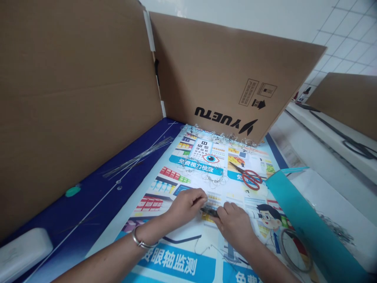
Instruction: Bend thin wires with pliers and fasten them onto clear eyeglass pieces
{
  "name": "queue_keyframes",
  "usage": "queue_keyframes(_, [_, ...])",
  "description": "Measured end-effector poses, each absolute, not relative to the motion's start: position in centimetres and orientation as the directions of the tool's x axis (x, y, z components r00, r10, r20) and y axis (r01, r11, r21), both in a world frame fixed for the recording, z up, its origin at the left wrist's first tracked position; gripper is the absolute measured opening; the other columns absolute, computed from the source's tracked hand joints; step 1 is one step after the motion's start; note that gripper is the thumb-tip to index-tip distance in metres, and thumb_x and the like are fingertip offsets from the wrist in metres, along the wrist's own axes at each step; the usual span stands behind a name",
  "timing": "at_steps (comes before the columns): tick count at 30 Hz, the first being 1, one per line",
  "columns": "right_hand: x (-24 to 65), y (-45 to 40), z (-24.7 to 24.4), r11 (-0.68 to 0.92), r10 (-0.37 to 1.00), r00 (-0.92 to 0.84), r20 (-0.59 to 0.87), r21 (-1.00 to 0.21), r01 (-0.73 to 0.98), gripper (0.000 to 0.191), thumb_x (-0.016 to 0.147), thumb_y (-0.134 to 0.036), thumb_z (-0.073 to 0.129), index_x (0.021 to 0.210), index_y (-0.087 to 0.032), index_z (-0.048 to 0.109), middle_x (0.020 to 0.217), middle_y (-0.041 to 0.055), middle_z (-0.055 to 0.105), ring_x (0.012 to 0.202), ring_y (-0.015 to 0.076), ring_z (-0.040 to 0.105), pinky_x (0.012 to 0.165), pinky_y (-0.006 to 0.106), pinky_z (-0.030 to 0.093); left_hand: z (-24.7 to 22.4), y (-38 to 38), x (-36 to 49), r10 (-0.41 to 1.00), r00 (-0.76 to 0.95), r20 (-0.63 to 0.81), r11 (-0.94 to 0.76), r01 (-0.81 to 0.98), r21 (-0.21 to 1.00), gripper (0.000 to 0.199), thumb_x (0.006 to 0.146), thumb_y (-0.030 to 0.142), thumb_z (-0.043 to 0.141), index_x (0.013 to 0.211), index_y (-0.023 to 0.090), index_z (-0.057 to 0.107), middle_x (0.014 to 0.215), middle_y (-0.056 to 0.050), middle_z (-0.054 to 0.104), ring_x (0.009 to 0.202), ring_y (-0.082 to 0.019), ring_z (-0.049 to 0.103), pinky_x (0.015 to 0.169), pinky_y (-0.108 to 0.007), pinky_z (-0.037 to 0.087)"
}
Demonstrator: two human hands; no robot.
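**Left hand:** left hand (185, 206), a metal bangle (141, 240) at the wrist. The fingers (198, 196) are curled and closed on the left end of the held item.

**Right hand:** right hand (232, 226), with fingers (226, 210) clenched on the right end of the same item, facing the left hand.

**Held item:** a small dark piece (209, 212), pinched between both hands just above the printed poster (203, 155). Its exact form is too small to tell and is partly hidden by the fingers.

**Step in hand:** two-handed work on the small dark piece, held at close quarters near the middle of the poster.

**Next move:** judged from the grip, the piece calls for steady pressure from both hands, as it has little exposed surface.

**Nearby items:** small wire loops (215, 179) lie on the poster ahead of the hands, with more wire pieces (220, 135) along its far edge. Red-handled scissors (246, 177) lie to the right of the loops. A wire coil (294, 251) rests just right of the right hand, beside a teal sheet (312, 224).

**Desk:** a bundle of straight wires (138, 157), a teal disc (73, 191) and a white case (22, 251) lie on the blue desk surface (88, 204). Cardboard panels (226, 78) stand behind.
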State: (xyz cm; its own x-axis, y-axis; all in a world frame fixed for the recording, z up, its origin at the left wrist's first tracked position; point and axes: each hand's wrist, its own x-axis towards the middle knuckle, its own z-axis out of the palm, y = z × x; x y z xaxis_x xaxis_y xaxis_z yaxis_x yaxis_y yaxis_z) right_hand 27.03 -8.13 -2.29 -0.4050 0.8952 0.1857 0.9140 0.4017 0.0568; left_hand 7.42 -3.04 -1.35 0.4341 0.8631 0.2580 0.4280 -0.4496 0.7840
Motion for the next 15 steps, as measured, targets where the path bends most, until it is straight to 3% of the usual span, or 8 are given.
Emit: queue_keyframes(15, [27.0, -7.9, -0.6, 0.358, 0.929, -0.367, -0.054, -0.129, 0.925, 0.028, 0.087, -0.045, 0.038, 0.084, -0.021, 0.053, 0.082, 0.0009, 0.060, 0.070, 0.0152, 0.056, 0.053, 0.025, 0.023, -1.2, -3.1, 6.9, 0.705, 0.527, 0.476, -0.683, 0.320, 0.657, 0.013, 0.085, 0.015, 0.045, 0.082, 0.016, 0.058, 0.073, -0.003, 0.060, 0.070, -0.013, 0.054, 0.064, -0.024, 0.039])
